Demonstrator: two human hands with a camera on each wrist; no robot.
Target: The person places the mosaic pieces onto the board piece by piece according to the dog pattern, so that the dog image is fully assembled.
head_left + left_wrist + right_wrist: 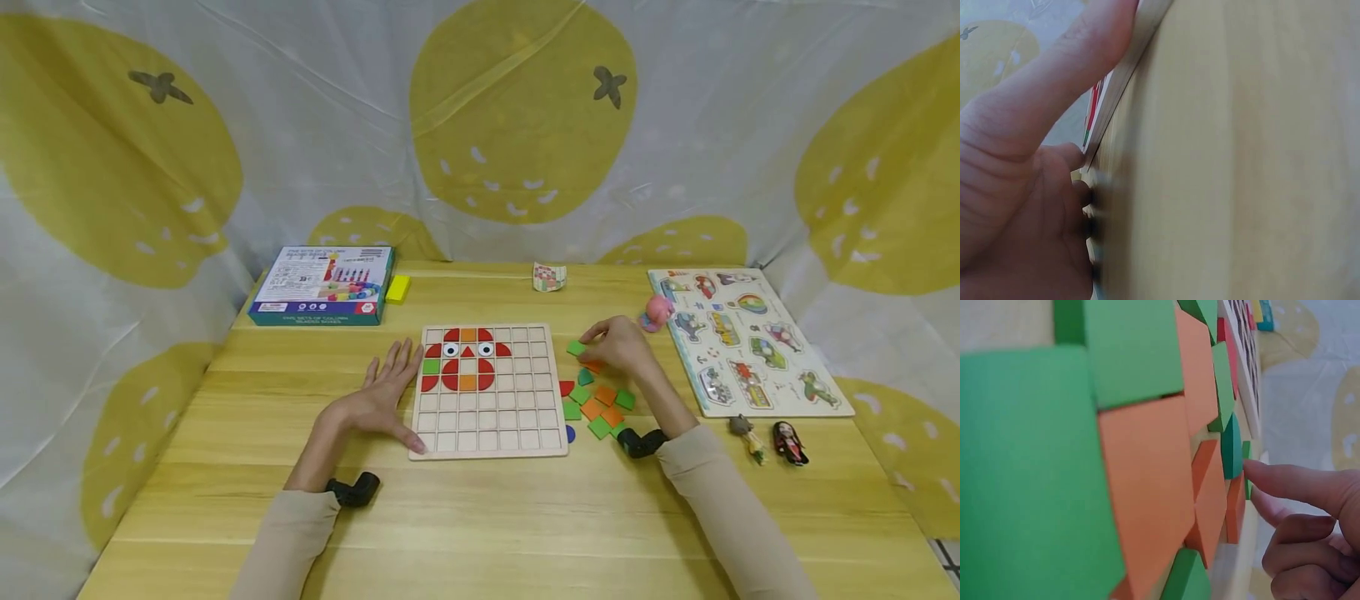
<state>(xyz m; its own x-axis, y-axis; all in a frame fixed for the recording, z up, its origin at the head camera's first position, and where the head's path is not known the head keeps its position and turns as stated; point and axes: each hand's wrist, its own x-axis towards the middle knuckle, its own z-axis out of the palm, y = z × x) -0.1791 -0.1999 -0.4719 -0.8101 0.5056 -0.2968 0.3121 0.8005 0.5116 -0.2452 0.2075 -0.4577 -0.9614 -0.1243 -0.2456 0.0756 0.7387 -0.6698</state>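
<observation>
A wooden grid board (517,421) lies on the table, its upper left cells filled with red, orange, green and white-and-black pieces that form a face-like pattern. My left hand (378,398) rests along the board's left edge, fingers spread and thumb at the near corner; in the left wrist view the thumb lies against the board's side (1124,69). My right hand (618,343) pinches a green square tile (576,347) between thumb and index finger, right of the board. Below that hand lie loose tiles, including an orange tile (591,409) and a teal piece (1230,447).
A boxed toy set (322,287) stands at the back left beside a yellow block (398,289). A small printed card (549,277) lies at the back. On the right are a picture puzzle board (750,342), a pink toy (657,312) and two small figures (790,443).
</observation>
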